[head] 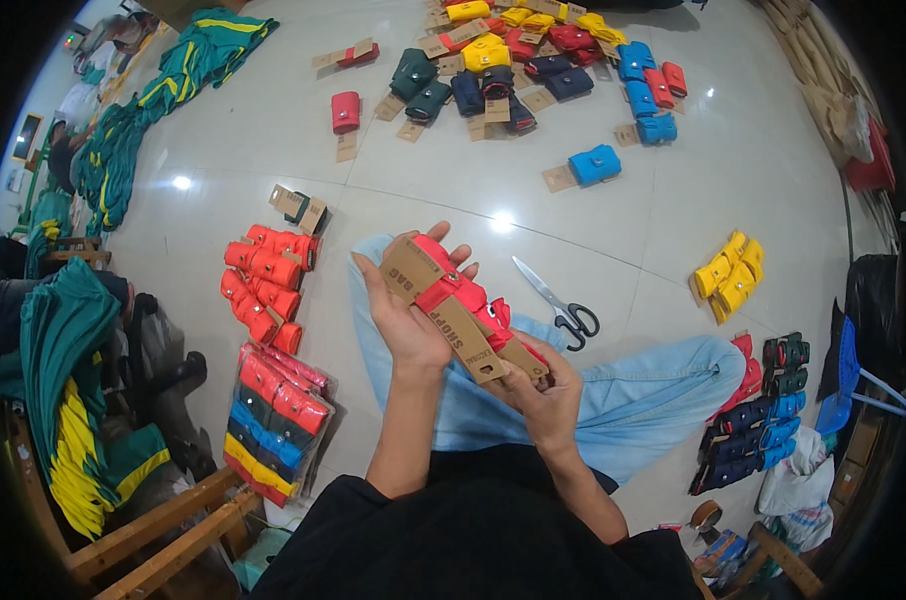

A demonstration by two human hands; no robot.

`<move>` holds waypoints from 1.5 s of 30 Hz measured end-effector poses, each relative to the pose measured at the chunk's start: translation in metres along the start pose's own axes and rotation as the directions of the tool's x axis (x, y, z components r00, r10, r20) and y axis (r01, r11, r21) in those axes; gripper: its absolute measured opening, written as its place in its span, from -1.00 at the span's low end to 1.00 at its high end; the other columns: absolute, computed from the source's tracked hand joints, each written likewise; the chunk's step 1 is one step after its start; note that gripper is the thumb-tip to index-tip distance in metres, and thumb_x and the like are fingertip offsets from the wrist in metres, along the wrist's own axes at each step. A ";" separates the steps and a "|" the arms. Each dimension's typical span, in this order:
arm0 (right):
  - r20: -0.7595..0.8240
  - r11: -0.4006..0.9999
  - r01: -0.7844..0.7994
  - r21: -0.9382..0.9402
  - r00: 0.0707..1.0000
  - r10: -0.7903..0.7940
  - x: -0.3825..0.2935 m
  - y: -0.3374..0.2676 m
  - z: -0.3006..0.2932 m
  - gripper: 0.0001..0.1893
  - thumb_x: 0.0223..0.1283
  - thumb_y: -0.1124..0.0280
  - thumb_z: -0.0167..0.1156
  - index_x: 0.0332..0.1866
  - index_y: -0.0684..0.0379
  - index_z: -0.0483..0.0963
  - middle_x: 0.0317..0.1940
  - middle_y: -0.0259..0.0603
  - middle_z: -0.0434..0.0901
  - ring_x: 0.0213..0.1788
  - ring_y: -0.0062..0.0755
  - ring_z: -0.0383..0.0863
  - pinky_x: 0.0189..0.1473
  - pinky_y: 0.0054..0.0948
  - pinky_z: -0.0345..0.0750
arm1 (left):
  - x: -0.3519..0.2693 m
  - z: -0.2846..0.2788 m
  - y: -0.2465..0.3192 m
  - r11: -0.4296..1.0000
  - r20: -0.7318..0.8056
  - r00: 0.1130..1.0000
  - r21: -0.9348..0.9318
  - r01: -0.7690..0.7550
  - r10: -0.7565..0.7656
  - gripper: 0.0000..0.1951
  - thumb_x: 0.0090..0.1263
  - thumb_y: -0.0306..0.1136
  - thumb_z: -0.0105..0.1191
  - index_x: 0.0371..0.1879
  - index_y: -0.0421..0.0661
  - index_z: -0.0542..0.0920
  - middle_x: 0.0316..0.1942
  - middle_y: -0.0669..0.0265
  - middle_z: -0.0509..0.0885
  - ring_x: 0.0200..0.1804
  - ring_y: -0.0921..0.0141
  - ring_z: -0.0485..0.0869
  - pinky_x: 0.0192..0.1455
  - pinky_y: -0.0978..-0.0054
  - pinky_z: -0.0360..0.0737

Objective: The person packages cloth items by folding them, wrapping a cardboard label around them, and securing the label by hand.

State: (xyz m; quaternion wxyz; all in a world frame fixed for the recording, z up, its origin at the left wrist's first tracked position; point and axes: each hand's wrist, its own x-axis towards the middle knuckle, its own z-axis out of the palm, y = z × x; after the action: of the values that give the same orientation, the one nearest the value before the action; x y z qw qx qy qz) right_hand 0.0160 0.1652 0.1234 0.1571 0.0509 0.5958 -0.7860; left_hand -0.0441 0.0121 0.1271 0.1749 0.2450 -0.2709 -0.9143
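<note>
My left hand [412,330] cradles red folded fabric pouches [462,285] from the left, fingers curled behind them and thumb beside a printed brown cardboard tag [417,279]. At the lower right end, my right hand [547,394] grips the same bundle near a second long cardboard tag [464,341] with a punched hole. The pouches have metal snaps; how many are stacked there is partly hidden by the tags. Just right of the bundle, black-handled scissors [565,307] lie on the floor with blades pointing up and left.
A mixed-colour pile of tagged pouches [490,82] lies ahead. Orange-red pouches [269,277] and a clear-wrapped multicolour pack [277,424] sit at left. Yellow pouches [730,274] and dark and blue rows [753,431] are at right. A wooden frame [160,517] stands lower left; another person [64,154] is far left.
</note>
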 end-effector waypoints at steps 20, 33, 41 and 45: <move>0.105 0.995 0.093 0.040 0.990 -0.097 0.007 -0.016 -0.002 -0.53 0.27 0.57 0.31 0.27 0.44 0.46 0.21 -0.04 0.59 0.17 -0.47 0.58 0.27 -0.46 0.48 | -0.004 -0.019 0.001 0.988 0.038 0.991 -0.089 -0.126 0.130 -0.61 0.62 -0.03 -0.21 0.13 -0.05 0.51 -0.03 0.21 0.61 -0.10 0.32 0.62 -0.07 0.23 0.64; 0.319 0.993 0.020 -0.115 0.947 0.018 0.005 -0.012 -0.019 -0.24 -0.11 0.58 0.54 0.33 0.33 0.45 0.24 -0.03 0.56 0.23 -0.39 0.56 0.29 -0.46 0.45 | -0.008 -0.031 0.011 0.971 0.029 0.995 -0.224 -0.084 0.092 -0.58 0.58 -0.01 -0.19 0.15 -0.05 0.52 0.03 0.16 0.65 -0.14 0.29 0.68 -0.01 0.16 0.66; 0.433 0.944 0.252 -0.215 0.891 -0.139 0.026 -0.017 -0.039 -0.27 -0.08 0.28 0.58 0.28 0.23 0.52 0.09 -0.08 0.55 0.10 -0.28 0.56 0.18 -0.36 0.45 | -0.033 -0.026 0.004 0.976 0.047 0.998 -0.216 -0.025 0.036 -0.55 0.56 0.01 -0.19 0.20 -0.04 0.49 0.26 0.06 0.53 0.06 0.15 0.65 0.25 -0.01 0.55; 0.344 0.920 0.273 -0.281 0.924 -0.169 0.029 -0.025 -0.063 -0.41 -0.04 0.28 0.52 0.15 0.27 0.58 0.00 -0.13 0.60 0.06 -0.26 0.58 0.19 -0.35 0.44 | -0.034 -0.045 0.016 0.996 0.335 0.941 0.090 0.020 -0.049 -0.55 0.52 0.00 -0.07 0.20 -0.07 0.47 0.36 -0.06 0.42 0.18 0.11 0.61 0.32 -0.05 0.50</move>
State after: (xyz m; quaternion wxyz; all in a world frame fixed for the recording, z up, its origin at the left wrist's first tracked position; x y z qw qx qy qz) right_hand -0.0265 0.2259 0.1211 0.1648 -0.1690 0.6860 -0.6883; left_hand 0.0116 -0.0035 0.1153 0.0993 0.0969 -0.3312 -0.9333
